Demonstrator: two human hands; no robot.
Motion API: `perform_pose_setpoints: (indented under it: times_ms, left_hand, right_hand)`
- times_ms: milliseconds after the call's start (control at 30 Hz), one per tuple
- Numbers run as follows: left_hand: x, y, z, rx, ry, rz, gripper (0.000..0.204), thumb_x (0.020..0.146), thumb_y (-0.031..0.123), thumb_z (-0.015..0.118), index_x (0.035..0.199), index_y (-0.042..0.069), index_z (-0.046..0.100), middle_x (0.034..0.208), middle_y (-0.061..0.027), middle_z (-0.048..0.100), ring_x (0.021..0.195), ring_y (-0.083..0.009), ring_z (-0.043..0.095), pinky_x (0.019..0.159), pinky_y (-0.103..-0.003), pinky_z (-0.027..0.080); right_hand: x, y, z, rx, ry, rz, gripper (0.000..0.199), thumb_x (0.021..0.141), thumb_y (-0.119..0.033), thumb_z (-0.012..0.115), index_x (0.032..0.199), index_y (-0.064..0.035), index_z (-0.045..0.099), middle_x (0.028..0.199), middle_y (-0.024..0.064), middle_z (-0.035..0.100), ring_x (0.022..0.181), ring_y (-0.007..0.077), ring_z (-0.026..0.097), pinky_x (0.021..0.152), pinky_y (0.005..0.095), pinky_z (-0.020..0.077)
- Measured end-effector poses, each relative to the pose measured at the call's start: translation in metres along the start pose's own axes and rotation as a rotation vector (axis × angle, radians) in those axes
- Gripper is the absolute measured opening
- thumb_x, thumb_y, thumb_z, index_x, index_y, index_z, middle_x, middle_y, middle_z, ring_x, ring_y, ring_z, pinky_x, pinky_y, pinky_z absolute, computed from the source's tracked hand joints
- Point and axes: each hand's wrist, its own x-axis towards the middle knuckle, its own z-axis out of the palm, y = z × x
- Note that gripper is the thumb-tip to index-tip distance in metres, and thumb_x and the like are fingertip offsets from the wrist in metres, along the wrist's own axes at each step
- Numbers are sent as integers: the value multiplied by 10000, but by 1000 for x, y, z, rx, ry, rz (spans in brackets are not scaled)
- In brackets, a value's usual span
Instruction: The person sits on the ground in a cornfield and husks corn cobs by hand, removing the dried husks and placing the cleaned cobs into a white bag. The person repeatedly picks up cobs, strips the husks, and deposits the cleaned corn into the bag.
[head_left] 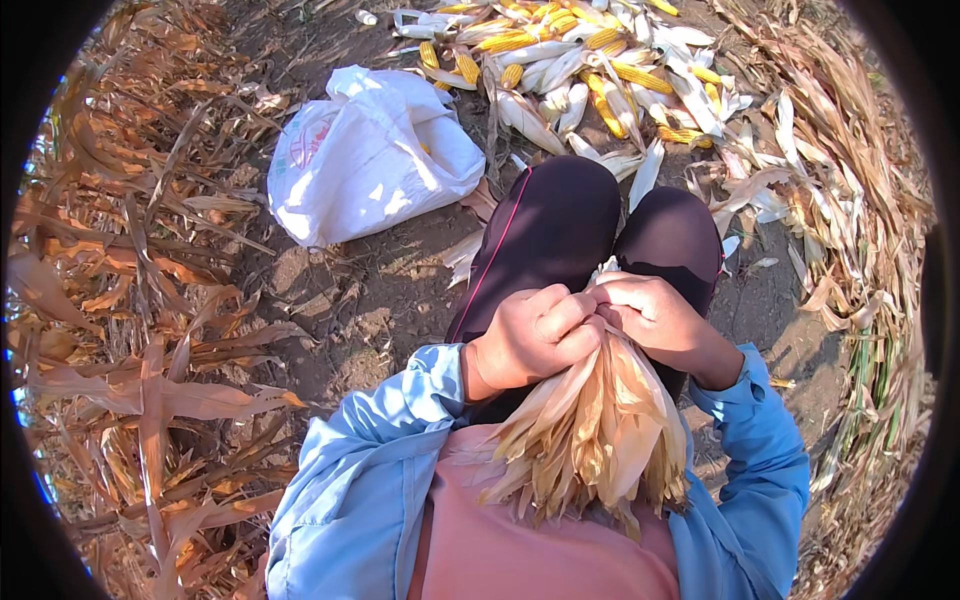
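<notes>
A bunch of dry, tan corn husks (600,430) hangs fanned out over my lap, its loose ends toward my chest. My left hand (540,330) is closed on the gathered top of the bunch. Beside it, my right hand (650,318) pinches the same gathered part, and the two hands touch or nearly touch. Just past the fingers, a small pale end of the husks sticks up between my knees. What exactly lies under the fingertips is hidden.
A white woven sack (375,160) lies crumpled on the soil, ahead and left. Beyond my knees spreads a heap of yellow corn cobs (640,78) with pale husks. Dry corn stalks (150,390) line the left; more flattened stalks (870,260) run along the right.
</notes>
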Motion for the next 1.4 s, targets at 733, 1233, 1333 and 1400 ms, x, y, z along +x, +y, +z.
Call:
perform_pose_setpoints:
  times_ms: [733, 1233, 1333, 1400]
  left_hand:
    - [-16, 5, -7, -2, -68, -108, 215, 676, 144, 659, 877, 82, 613, 766, -30, 516, 608, -184, 574, 460, -300, 462]
    - [-7, 5, -8, -61, -57, -77, 250, 624, 169, 684, 856, 88, 644, 688, -17, 490, 550, -182, 524, 437, -298, 420]
    - [-12, 5, -7, -231, -65, -165, 172, 670, 123, 729, 790, 58, 625, 644, -47, 485, 527, -227, 529, 445, -329, 414]
    - [-18, 8, -9, -365, -74, -282, 149, 715, 101, 735, 740, 46, 599, 631, -55, 486, 528, -249, 526, 456, -346, 415]
  right_hand:
    - [10, -7, -10, -439, -83, -312, 97, 807, -34, 602, 872, -5, 537, 929, 118, 549, 868, 269, 567, 725, 358, 488]
    - [1, -11, -9, -924, 117, -636, 157, 633, -110, 592, 752, -57, 504, 782, 65, 424, 756, 217, 470, 603, 272, 484]
    - [-7, -4, -12, -885, 107, -604, 161, 642, -108, 599, 761, -52, 506, 794, 63, 440, 776, 219, 486, 609, 280, 494]
    - [-12, 4, -13, -857, 130, -567, 163, 649, -107, 605, 768, -49, 511, 807, 62, 454, 789, 222, 496, 611, 286, 499]
